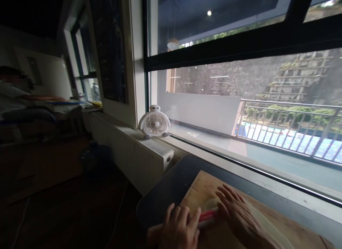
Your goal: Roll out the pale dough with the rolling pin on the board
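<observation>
A wooden cutting board (197, 186) lies on the dark table, with a thin pale sheet of dough (269, 227) spread over part of it. Across the dough rests a rolling pin (207, 216) with a red label, its wooden end sticking out at the left. My left hand (179, 227) curls its fingers over the pin near that end. At the pin's other end lies my right hand (237, 213), palm down with fingers stretched out over the dough and board; it covers that end of the pin.
Behind the dark table (184, 170) runs a window sill (294, 192) under a large window. A white fan (155, 123) stands by the radiator (152, 163) at the table's left. A water jug (93, 154) is on the dim floor; a person (13, 95) sits far left.
</observation>
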Tool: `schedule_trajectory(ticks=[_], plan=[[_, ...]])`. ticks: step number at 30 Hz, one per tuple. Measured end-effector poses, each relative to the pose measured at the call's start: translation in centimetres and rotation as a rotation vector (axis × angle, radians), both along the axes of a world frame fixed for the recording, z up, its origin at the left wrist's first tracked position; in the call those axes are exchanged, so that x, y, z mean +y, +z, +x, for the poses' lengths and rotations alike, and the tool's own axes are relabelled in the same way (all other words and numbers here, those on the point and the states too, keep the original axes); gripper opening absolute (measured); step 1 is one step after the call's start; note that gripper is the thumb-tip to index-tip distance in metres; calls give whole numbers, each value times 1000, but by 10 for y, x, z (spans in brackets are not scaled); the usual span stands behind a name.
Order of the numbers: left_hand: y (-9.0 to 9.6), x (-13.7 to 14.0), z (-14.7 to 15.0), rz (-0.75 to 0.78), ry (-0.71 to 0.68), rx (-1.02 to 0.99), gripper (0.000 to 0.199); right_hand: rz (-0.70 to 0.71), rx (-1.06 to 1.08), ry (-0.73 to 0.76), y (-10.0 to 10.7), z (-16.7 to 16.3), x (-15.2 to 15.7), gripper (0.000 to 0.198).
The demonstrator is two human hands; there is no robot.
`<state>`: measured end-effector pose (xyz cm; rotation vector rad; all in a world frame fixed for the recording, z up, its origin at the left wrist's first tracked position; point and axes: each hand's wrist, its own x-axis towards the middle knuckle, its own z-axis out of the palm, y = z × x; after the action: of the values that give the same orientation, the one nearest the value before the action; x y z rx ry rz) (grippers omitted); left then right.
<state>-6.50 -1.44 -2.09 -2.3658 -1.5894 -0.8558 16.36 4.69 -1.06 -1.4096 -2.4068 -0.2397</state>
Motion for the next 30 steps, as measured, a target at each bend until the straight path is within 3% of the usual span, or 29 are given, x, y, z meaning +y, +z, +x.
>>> schedule_trajectory(ticks=[2, 5, 10, 13, 17, 21, 23, 27, 30], plan=[[-1, -3, 8, -35, -50, -13, 44, 92, -42, 22, -13, 16, -19, 48], [7, -4, 16, -101, -37, -54, 41, 80, -70, -47, -16, 13, -17, 51], [19, 7, 18, -112, 53, -52, 38, -115, -37, -172, 14, -41, 49, 51], [22, 10, 18, -131, 113, -49, 35, -144, -34, -173, 23, -58, 72, 51], [23, 5, 35, -206, 106, -47, 35, -113, -29, -74, 8, -24, 35, 46], [26, 0, 57, -185, -32, -51, 33, -13, -46, -46, -3, 23, -33, 42], [29, 6, 60, -158, -99, -65, 31, -10, -67, -72, 2, 26, -44, 39], [31, 31, 47, -120, -92, -34, 29, -147, -24, -305, 24, -5, 4, 53], [30, 48, 27, -109, -15, 33, 31, -273, 15, -353, 39, -24, 51, 58]])
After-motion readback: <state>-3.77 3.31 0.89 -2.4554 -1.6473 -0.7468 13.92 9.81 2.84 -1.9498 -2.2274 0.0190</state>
